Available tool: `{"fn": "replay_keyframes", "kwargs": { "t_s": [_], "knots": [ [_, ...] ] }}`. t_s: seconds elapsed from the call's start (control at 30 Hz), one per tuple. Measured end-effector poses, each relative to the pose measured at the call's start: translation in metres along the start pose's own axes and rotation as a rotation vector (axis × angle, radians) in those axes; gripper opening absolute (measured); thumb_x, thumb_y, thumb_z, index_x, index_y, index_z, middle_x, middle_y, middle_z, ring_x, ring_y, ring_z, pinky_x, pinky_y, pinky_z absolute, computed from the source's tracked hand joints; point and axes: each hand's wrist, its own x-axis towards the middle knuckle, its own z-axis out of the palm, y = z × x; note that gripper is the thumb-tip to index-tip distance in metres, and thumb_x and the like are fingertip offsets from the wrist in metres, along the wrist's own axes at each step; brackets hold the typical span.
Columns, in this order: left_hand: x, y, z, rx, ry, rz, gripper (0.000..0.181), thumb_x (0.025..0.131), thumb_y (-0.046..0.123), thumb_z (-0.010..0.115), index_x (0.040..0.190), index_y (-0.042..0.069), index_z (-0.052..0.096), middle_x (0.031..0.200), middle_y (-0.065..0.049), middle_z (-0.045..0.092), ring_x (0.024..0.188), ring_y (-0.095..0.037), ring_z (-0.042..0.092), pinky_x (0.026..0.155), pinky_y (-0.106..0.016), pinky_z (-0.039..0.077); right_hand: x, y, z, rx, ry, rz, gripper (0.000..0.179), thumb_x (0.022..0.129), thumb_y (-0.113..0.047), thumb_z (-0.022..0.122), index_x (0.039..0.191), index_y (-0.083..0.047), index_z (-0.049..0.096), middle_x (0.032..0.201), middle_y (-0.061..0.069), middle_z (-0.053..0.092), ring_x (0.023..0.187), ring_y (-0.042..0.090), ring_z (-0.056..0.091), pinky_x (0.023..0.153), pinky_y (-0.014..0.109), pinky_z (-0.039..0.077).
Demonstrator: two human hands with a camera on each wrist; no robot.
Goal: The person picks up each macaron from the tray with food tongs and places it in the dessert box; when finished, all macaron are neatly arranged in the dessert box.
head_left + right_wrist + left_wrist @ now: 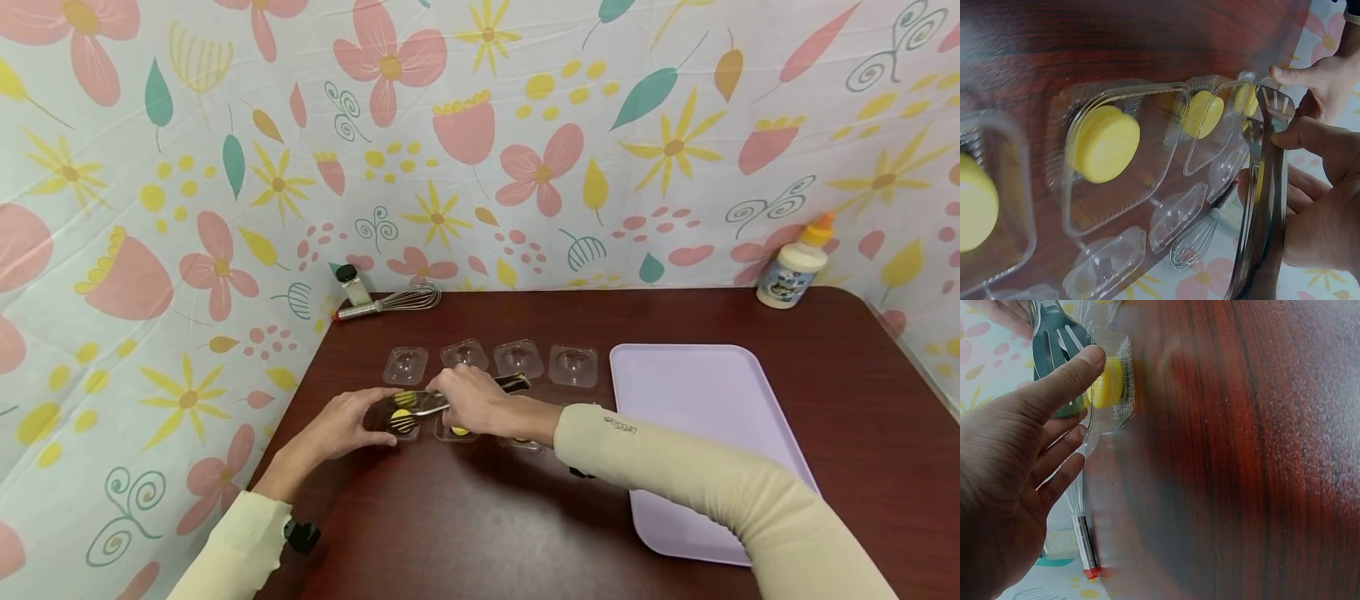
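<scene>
The right hand's (468,402) fingers pinch tongs (1045,350) over the leftmost clear container (1107,421), a yellow macaron (1110,381) inside; the left hand's (343,427) fingers spread beside it. Neighbouring containers (1157,140) on the bench (450,525) hold yellow macarons (1107,144) too.

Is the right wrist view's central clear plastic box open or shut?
Open: the box has its clear domed plastic lid folded back, off the round yellow macaron.

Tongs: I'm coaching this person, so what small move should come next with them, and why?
I'd probably have the right hand lift the tongs clear of the leftmost container: they hover over it, apparently empty, while its yellow macaron sits inside and its lid lies open behind, so that would make closing easier.
</scene>
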Motion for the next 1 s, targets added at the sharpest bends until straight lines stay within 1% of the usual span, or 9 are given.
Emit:
{"fn": "replay_keyframes", "kwargs": {
  "t_s": [0.17,0.3,0.4,0.5,0.57,0.67,0.8,0.9,1.0],
  "knots": [
    [-0.001,0.000,0.000,0.035,0.002,0.007,0.077,0.082,0.039,0.094,0.144,0.006,0.063,0.138,-0.013,0.069,0.126,-0.034,0.066,0.102,-0.056,0.053,-0.012,0.000,-0.011,0.021,-0.016,0.000,0.055,0.077,0.006,0.079,0.131,-0.002,0.074,0.123,0.013,0.076,0.101,0.026,0.076,0.079,0.041,0.063],
    [-0.001,0.000,0.001,0.019,-0.018,-0.007,0.074,0.082,0.038,0.094,0.144,0.010,0.064,0.141,-0.009,0.068,0.130,-0.031,0.064,0.106,-0.056,0.051,-0.024,0.000,-0.022,0.018,-0.011,-0.003,0.057,0.078,0.003,0.082,0.134,-0.002,0.072,0.127,0.013,0.075,0.102,0.026,0.075,0.077,0.043,0.062],
    [0.000,0.001,0.001,0.007,-0.030,-0.012,0.073,0.084,0.037,0.093,0.146,0.015,0.063,0.143,-0.005,0.066,0.132,-0.030,0.062,0.107,-0.056,0.050,-0.035,0.005,-0.032,0.024,0.012,-0.020,0.059,0.079,0.001,0.082,0.137,0.000,0.069,0.130,0.015,0.073,0.086,0.021,0.072,0.073,0.040,0.062],
    [0.000,0.001,0.001,0.007,-0.026,0.001,0.074,0.084,0.036,0.093,0.148,0.015,0.063,0.145,-0.005,0.066,0.132,-0.030,0.062,0.106,-0.056,0.051,-0.049,0.017,-0.043,0.038,0.055,-0.026,0.061,0.079,0.001,0.080,0.139,0.000,0.068,0.126,0.015,0.075,0.064,0.011,0.055,0.065,0.030,0.056],
    [0.000,0.002,0.001,0.015,-0.020,0.013,0.074,0.084,0.037,0.093,0.148,0.014,0.062,0.145,-0.005,0.066,0.132,-0.030,0.062,0.106,-0.056,0.051,-0.061,0.027,-0.050,0.069,0.078,-0.007,0.063,0.078,0.003,0.077,0.140,0.000,0.067,0.115,0.014,0.077,0.053,0.006,0.039,0.054,0.025,0.046],
    [0.000,0.002,0.001,0.017,-0.017,0.021,0.074,0.084,0.039,0.092,0.147,0.013,0.062,0.145,-0.007,0.066,0.132,-0.030,0.062,0.106,-0.056,0.051,-0.082,0.045,-0.063,0.109,0.110,0.051,0.063,0.080,0.004,0.076,0.142,0.000,0.066,0.075,0.004,0.067,0.048,0.003,0.025,0.047,0.022,0.031],
    [0.000,0.003,0.001,0.010,-0.026,0.009,0.074,0.084,0.040,0.092,0.147,0.013,0.062,0.145,-0.008,0.065,0.132,-0.031,0.062,0.107,-0.057,0.050,-0.116,0.069,-0.083,0.117,0.187,0.128,0.061,0.081,0.002,0.079,0.141,-0.001,0.067,0.061,-0.005,0.055,0.046,0.001,0.030,0.047,0.023,0.034],
    [-0.001,0.004,0.001,0.009,-0.030,0.002,0.074,0.084,0.040,0.092,0.147,0.013,0.062,0.145,-0.008,0.065,0.133,-0.031,0.062,0.108,-0.057,0.050,-0.147,0.086,-0.098,0.108,0.262,0.180,0.059,0.082,0.001,0.080,0.139,-0.001,0.068,0.093,0.009,0.076,0.048,0.004,0.034,0.049,0.026,0.037],
    [0.000,0.004,0.001,0.014,-0.030,0.001,0.074,0.084,0.040,0.092,0.147,0.013,0.062,0.145,-0.008,0.065,0.133,-0.031,0.061,0.108,-0.057,0.050,-0.180,0.104,-0.109,0.064,0.338,0.237,0.057,0.081,-0.002,0.083,0.137,0.000,0.069,0.098,0.013,0.075,0.056,0.010,0.039,0.053,0.029,0.037]
  ]
}}
